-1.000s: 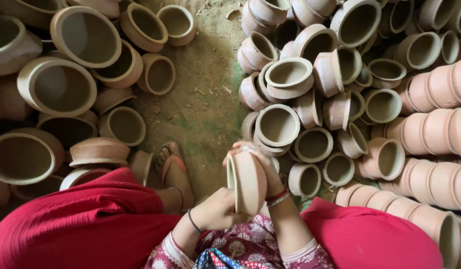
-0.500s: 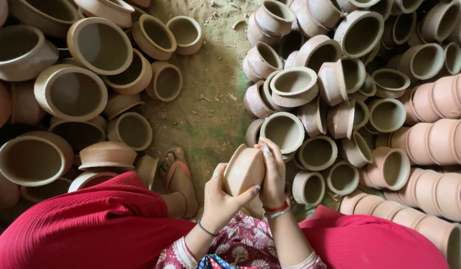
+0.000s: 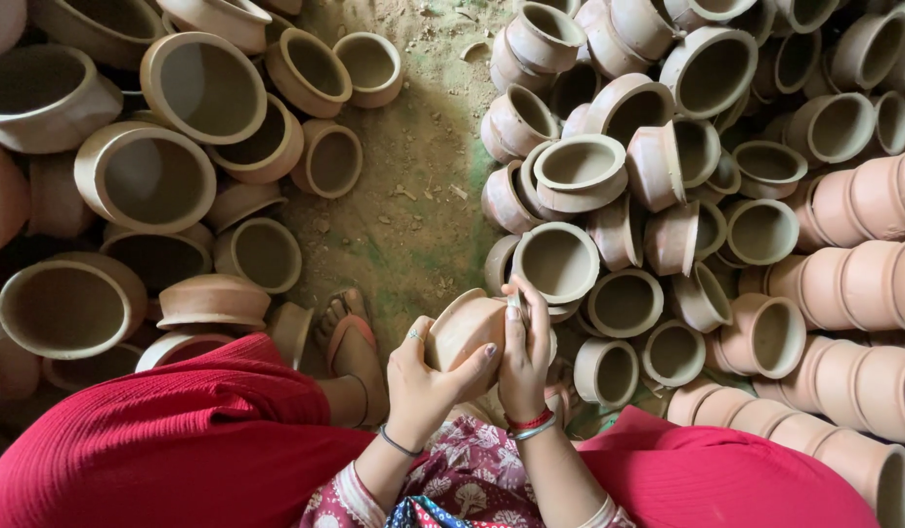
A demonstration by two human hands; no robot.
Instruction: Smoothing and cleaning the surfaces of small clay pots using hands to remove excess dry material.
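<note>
A small unglazed clay pot is held in front of me over my lap, bottom turned up toward the camera. My left hand cups it from below and the left, fingers wrapped around its belly. My right hand presses against its right side near the rim, fingers pointing up. Both wrists wear bangles.
Heaps of clay pots lie on the right, with rows of stacked pots at far right. Larger bowls and pots crowd the left. A strip of dirt floor runs between. My sandalled foot rests on it; red cloth covers my knees.
The pot has been turned in my hands from edge-on to bottom up and lowered slightly. My left hand has shifted from below it to a grip around its side.
</note>
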